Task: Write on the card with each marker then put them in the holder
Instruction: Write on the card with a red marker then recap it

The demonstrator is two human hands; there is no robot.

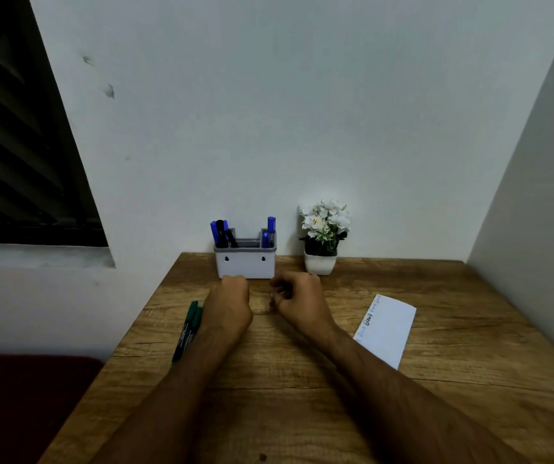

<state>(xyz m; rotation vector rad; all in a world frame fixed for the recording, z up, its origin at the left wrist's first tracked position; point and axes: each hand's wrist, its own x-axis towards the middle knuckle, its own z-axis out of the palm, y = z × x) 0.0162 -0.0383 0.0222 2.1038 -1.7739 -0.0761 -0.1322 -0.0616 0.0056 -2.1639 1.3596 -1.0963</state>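
Note:
A white-and-grey holder (245,264) stands at the back of the wooden table (269,396), with several blue and black markers upright in its end slots. Two green markers (188,329) lie side by side on the table, just left of my left forearm. A white card (386,329) with short words written along its left edge lies to the right. My left hand (232,303) rests on the table as a fist just in front of the holder, holding nothing. My right hand (297,301) rests beside it with its fingers curled; I see nothing in it.
A small white pot of white flowers (322,239) stands right of the holder, against the wall. A wall closes in the table's right side. A dark shuttered window is at the left, and the table's left edge drops to a dark red surface.

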